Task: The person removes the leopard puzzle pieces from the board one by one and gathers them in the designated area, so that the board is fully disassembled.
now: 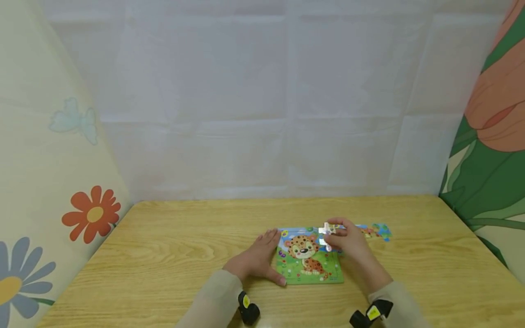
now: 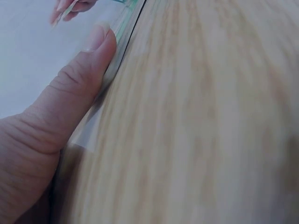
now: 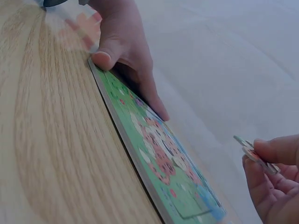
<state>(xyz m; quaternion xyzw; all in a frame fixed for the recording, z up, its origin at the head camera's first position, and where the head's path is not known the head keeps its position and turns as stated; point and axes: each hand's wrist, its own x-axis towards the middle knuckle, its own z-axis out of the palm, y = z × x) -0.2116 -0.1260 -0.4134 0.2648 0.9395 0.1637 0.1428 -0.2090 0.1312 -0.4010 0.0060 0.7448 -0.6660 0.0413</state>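
Note:
A jigsaw puzzle [image 1: 295,269] with a spotted leopard cub on green grass lies flat on the wooden table. Its upper right part is partly covered by my right hand [image 1: 349,240]. Between thumb and fingers that hand pinches puzzle pieces [image 3: 252,153], raised above the board and shiny with glare in the head view. My left hand [image 1: 257,258] rests along the puzzle's left side with its fingers extended. Its thumb [image 2: 96,44] lies at the near left corner, against the board's edge.
More loose puzzle pieces [image 1: 381,231] lie behind and to the right of my right hand. A white cloth [image 1: 283,105] hangs behind the table [image 1: 176,237]. Flower-printed panels stand at both sides.

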